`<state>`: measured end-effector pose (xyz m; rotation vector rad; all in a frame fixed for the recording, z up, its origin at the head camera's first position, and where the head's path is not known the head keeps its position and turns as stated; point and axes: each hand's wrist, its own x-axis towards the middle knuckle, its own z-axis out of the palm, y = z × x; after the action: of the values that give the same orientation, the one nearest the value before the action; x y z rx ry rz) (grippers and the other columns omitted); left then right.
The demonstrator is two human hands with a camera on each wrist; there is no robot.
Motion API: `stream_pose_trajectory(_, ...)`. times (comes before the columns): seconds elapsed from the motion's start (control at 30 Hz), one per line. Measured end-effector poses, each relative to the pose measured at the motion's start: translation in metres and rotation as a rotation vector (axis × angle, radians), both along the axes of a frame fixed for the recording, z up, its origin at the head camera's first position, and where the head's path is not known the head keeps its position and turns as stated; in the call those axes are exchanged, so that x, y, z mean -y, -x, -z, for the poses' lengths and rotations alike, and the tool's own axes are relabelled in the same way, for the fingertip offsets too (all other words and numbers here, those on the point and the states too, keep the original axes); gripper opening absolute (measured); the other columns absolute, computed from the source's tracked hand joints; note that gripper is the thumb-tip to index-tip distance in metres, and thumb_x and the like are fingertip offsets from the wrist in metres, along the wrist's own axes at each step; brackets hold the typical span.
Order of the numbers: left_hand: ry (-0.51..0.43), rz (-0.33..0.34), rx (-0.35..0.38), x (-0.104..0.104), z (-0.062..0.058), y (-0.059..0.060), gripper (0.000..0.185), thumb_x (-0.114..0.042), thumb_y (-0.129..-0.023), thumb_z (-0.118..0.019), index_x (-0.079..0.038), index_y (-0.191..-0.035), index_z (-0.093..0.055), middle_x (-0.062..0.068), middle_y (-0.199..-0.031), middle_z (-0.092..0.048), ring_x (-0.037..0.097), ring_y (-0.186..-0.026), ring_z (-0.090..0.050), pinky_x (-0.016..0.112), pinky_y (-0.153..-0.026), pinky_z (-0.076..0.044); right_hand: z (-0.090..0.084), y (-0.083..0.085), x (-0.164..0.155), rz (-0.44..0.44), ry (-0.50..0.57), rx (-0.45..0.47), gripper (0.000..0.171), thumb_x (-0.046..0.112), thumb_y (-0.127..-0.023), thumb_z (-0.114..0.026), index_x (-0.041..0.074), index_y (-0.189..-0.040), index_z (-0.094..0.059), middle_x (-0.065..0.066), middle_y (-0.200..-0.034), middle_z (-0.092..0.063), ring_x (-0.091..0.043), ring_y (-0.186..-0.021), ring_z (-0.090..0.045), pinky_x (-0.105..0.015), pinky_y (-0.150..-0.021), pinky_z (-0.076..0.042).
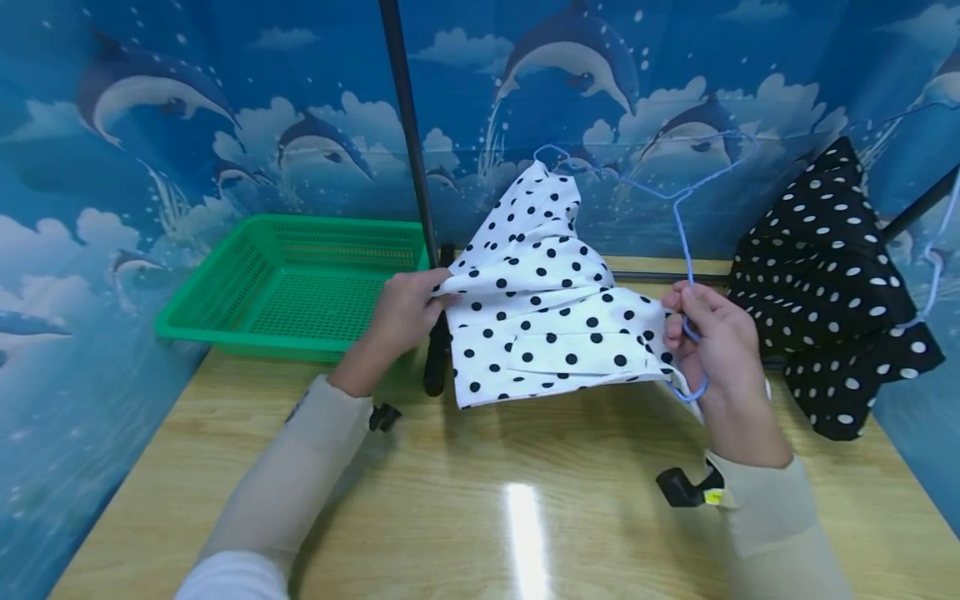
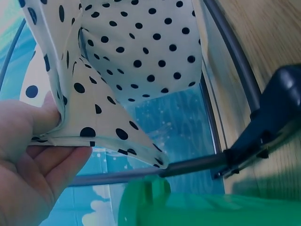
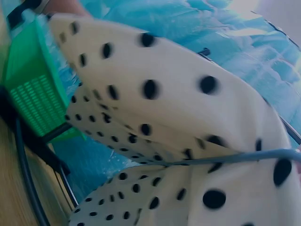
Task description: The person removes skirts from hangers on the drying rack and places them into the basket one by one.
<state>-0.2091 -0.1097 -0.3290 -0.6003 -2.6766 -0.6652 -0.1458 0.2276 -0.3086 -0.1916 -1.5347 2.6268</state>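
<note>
A white garment with black polka dots [image 1: 555, 308] is held up in front of me, its exact kind unclear from its folds. My left hand [image 1: 408, 312] pinches its left edge, thumb on one side and fingers underneath, as the left wrist view shows at the cloth's hem [image 2: 117, 146]. A blue wire hanger [image 1: 684, 233] lies behind and along the garment, one end poking out at its top. My right hand [image 1: 716, 350] grips the hanger's near end beside the garment's right edge. In the right wrist view the blue wire [image 3: 235, 157] runs between two layers of dotted cloth.
A green perforated basket [image 1: 300, 342] stands at the back left. Beside it rises a black rack pole [image 1: 408, 117] with its foot on the wooden table [image 1: 420, 517]. At right hangs a black garment with white dots [image 1: 817, 275] on another blue hanger [image 1: 933, 267]. A dolphin-print curtain encloses the table.
</note>
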Motion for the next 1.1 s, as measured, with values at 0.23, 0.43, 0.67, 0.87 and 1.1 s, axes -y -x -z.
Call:
stream_pose_trajectory(0.23, -0.018, -0.069, 0.048, 0.01, 0.001, 0.005, 0.008, -0.01, -0.089, -0.07, -0.008, -0.097, -0.069, 0.009, -0.095, -0.072, 0.022, -0.071, -0.057, 0.034, -0.066, -0.049, 0.006, -0.003, -0.016, -0.325, 0.068, -0.032, 0.014, 0.015, -0.101, -0.051, 0.002, -0.108, -0.05, -0.007, -0.086, -0.063, -0.013, -0.062, -0.057, -0.021, -0.055, -0.05)
stream_pose_trajectory(0.43, -0.025, -0.052, 0.032, 0.011, -0.001, 0.007, 0.009, -0.013, -0.091, -0.068, -0.008, -0.099, -0.068, 0.01, -0.092, -0.07, 0.022, -0.068, -0.055, 0.034, -0.063, -0.047, 0.011, -0.004, -0.015, -0.323, 0.086, -0.033, 0.013, 0.014, -0.102, -0.049, 0.002, -0.107, -0.046, -0.007, -0.083, -0.061, -0.01, -0.054, -0.051, -0.019, -0.047, -0.044)
stream_pose_trajectory(0.67, -0.019, -0.069, 0.048, 0.009, 0.0, 0.008, 0.011, -0.016, -0.092, -0.068, -0.008, -0.099, -0.065, 0.008, -0.088, -0.067, 0.023, -0.068, -0.054, 0.034, -0.063, -0.046, 0.011, -0.003, -0.006, -0.161, -0.044, 0.013, 0.025, 0.02, -0.098, -0.059, 0.005, -0.117, -0.056, -0.003, -0.072, -0.06, -0.007, -0.042, -0.042, -0.018, -0.037, -0.035)
stream_pose_trajectory(0.87, -0.044, -0.04, 0.04, 0.008, 0.001, 0.007, 0.012, -0.018, -0.092, -0.067, -0.008, -0.096, -0.062, 0.008, -0.085, -0.066, 0.023, -0.069, -0.054, 0.034, -0.064, -0.047, 0.012, -0.003, -0.003, -0.112, -0.102, 0.023, 0.034, 0.025, -0.098, -0.058, 0.002, -0.122, -0.054, 0.001, -0.062, -0.054, -0.007, -0.039, -0.042, -0.019, -0.035, -0.036)
stream_pose_trajectory(1.1, -0.023, -0.066, 0.017, 0.005, 0.003, 0.007, 0.018, -0.022, -0.088, -0.071, -0.008, -0.096, -0.064, 0.007, -0.085, -0.068, 0.021, -0.07, -0.054, 0.033, -0.064, -0.047, 0.012, -0.001, -0.001, -0.101, -0.132, 0.019, 0.029, 0.025, -0.101, -0.052, 0.002, -0.119, -0.051, 0.002, -0.061, -0.052, -0.008, -0.04, -0.042, -0.02, -0.036, -0.037)
